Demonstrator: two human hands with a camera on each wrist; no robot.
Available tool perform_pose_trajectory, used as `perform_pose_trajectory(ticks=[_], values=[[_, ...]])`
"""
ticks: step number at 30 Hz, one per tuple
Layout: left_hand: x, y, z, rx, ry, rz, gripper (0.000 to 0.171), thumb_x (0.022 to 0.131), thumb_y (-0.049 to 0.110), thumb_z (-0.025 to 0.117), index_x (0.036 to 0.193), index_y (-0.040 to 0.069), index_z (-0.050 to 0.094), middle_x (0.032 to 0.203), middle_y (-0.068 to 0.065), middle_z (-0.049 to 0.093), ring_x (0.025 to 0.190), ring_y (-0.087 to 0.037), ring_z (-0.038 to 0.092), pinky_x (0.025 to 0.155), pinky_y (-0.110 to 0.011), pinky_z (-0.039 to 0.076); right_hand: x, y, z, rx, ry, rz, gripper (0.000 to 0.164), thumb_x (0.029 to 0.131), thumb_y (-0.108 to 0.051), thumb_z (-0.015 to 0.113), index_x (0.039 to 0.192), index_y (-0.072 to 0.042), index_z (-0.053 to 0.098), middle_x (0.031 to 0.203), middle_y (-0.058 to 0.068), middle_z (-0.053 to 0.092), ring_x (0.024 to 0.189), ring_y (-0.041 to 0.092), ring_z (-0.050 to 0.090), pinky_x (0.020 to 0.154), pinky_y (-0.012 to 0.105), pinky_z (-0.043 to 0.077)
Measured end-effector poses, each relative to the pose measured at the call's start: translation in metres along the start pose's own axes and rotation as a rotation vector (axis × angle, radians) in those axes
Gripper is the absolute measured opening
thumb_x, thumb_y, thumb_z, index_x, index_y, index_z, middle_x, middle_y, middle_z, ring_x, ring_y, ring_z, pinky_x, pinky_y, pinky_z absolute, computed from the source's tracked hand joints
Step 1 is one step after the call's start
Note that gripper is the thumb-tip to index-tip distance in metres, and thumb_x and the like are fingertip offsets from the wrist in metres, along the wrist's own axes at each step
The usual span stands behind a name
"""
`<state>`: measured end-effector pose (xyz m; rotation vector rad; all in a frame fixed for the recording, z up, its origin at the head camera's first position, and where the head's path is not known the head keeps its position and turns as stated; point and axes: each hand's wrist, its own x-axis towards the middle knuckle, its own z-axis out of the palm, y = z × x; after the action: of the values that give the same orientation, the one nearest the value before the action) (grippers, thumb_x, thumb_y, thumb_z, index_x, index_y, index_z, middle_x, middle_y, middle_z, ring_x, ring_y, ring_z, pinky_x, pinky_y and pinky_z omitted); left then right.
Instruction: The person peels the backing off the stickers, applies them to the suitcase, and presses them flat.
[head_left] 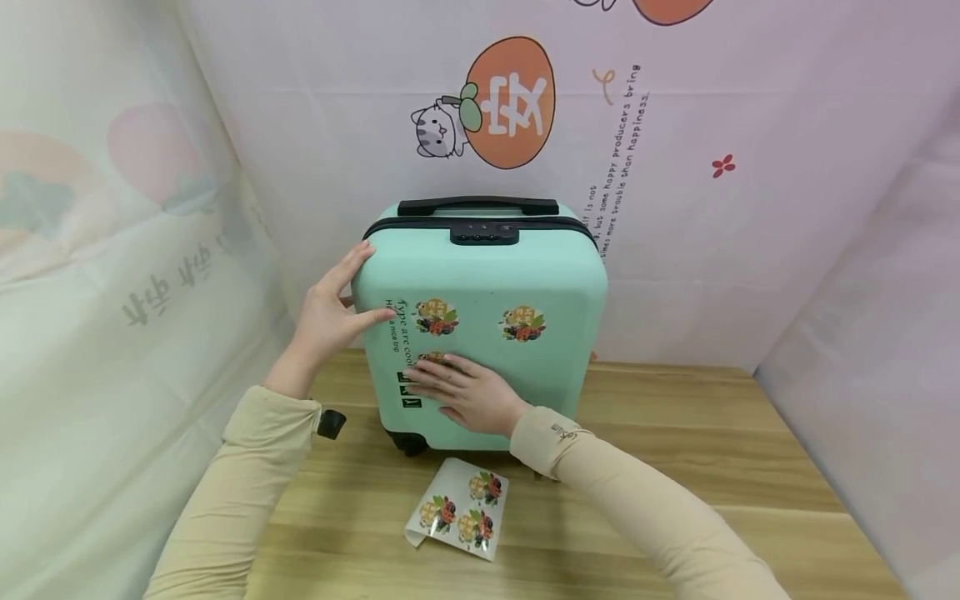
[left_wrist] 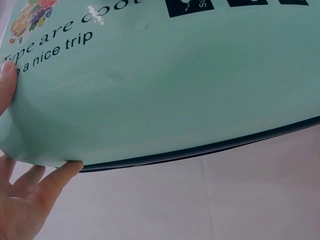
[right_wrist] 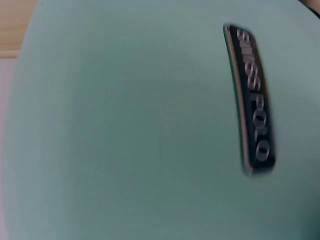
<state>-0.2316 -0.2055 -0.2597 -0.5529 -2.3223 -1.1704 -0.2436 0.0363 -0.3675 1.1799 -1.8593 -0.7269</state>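
Note:
A mint-green suitcase [head_left: 480, 267] stands upright on the wooden table, its black handle on top. My left hand [head_left: 326, 312] holds its left side near the upper corner. In the left wrist view, the thumb [left_wrist: 7, 82] lies on the front face and the fingers reach around the side. With fingers straight, my right hand [head_left: 472, 396] presses flat on the lower front, partly covering a fruit sticker [head_left: 432, 357]. Two more fruit stickers, one on the left [head_left: 436, 317] and one on the right [head_left: 523, 323], sit higher up. The right hand is barely visible in its wrist view.
A sticker sheet [head_left: 461, 508] with several fruit prints lies on the table [head_left: 675, 467] before the suitcase, one corner curled. A black nameplate [right_wrist: 252, 97] is on the suitcase front. Printed cloth [head_left: 690, 250] hangs behind and on both sides.

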Motion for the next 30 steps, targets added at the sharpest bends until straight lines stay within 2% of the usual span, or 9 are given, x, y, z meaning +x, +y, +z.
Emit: perform_pose_trajectory(ticks=[4,7,11,13,14,19,22,26,30], values=[[0.000,0.000,0.002,0.000,-0.001,0.001,0.082,0.074,0.014,0.081,0.145,0.016,0.039,0.156,-0.003,0.027,0.139,-0.030,0.033,0.096,-0.054,0.046,-0.006,0.000,0.004,-0.037,-0.039,-0.035,0.054,0.099,-0.050,0.034,0.149,-0.034,0.025,0.156,-0.014,0.019,0.147,0.011,0.007,0.120,0.036,-0.001],[0.000,0.000,0.003,-0.010,-0.002,-0.001,0.082,0.074,0.014,0.081,0.145,0.017,0.039,0.156,-0.001,0.027,0.139,-0.031,0.033,0.096,-0.054,0.046,-0.013,0.004,0.007,-0.072,-0.043,0.002,0.060,0.099,-0.051,0.035,0.152,-0.030,0.016,0.159,-0.009,0.004,0.146,0.014,-0.007,0.120,0.035,0.000],[0.000,0.001,0.002,-0.019,0.003,-0.010,0.082,0.075,0.015,0.080,0.145,0.018,0.039,0.156,0.000,0.026,0.139,-0.032,0.033,0.097,-0.055,0.045,-0.019,0.007,0.008,-0.067,-0.016,0.065,0.084,0.096,-0.056,0.038,0.151,-0.014,-0.009,0.153,0.003,-0.021,0.141,0.020,-0.021,0.120,0.034,0.002],[0.000,0.001,0.001,-0.017,0.006,-0.012,0.082,0.075,0.015,0.080,0.146,0.018,0.039,0.156,0.000,0.026,0.139,-0.032,0.033,0.097,-0.055,0.045,-0.021,0.006,0.008,-0.052,-0.009,0.068,0.089,0.096,-0.056,0.038,0.147,-0.009,-0.016,0.151,0.006,-0.025,0.140,0.021,-0.023,0.120,0.034,0.001],[0.000,0.000,0.001,-0.013,0.005,-0.012,0.082,0.075,0.015,0.080,0.146,0.018,0.038,0.156,-0.001,0.026,0.139,-0.032,0.033,0.097,-0.055,0.045,-0.021,0.004,0.008,-0.043,-0.009,0.060,0.085,0.096,-0.056,0.038,0.149,-0.013,-0.013,0.151,0.006,-0.025,0.140,0.022,-0.023,0.120,0.034,0.001],[-0.001,0.000,0.003,0.009,0.003,-0.012,0.083,0.074,0.014,0.081,0.146,0.017,0.038,0.156,0.000,0.026,0.139,-0.031,0.033,0.095,-0.053,0.046,-0.021,-0.001,0.007,-0.050,-0.074,-0.016,0.057,0.099,-0.052,0.034,0.151,-0.035,0.018,0.159,-0.012,0.008,0.144,0.015,-0.011,0.120,0.034,0.000],[0.000,0.000,0.004,-0.002,0.000,-0.015,0.083,0.074,0.015,0.081,0.146,0.019,0.038,0.156,0.002,0.025,0.138,-0.031,0.034,0.096,-0.053,0.046,-0.022,0.005,0.006,-0.060,-0.091,-0.022,0.054,0.099,-0.051,0.035,0.149,-0.036,0.023,0.155,-0.018,0.021,0.145,0.013,-0.006,0.120,0.035,0.000],[0.002,0.001,0.003,-0.021,0.000,-0.019,0.084,0.075,0.015,0.080,0.146,0.020,0.037,0.157,0.001,0.024,0.139,-0.030,0.033,0.098,-0.053,0.044,-0.028,0.014,0.005,-0.078,-0.065,0.008,0.067,0.097,-0.053,0.038,0.153,-0.027,0.009,0.159,-0.010,0.004,0.143,0.016,-0.012,0.120,0.034,0.002],[0.000,0.000,0.002,-0.005,0.002,-0.016,0.084,0.075,0.013,0.080,0.146,0.018,0.037,0.157,-0.001,0.024,0.139,-0.030,0.032,0.098,-0.054,0.044,-0.035,0.014,0.003,-0.016,-0.047,0.030,0.081,0.096,-0.054,0.039,0.152,-0.014,-0.004,0.157,0.000,-0.012,0.144,0.018,-0.014,0.120,0.035,0.003]])
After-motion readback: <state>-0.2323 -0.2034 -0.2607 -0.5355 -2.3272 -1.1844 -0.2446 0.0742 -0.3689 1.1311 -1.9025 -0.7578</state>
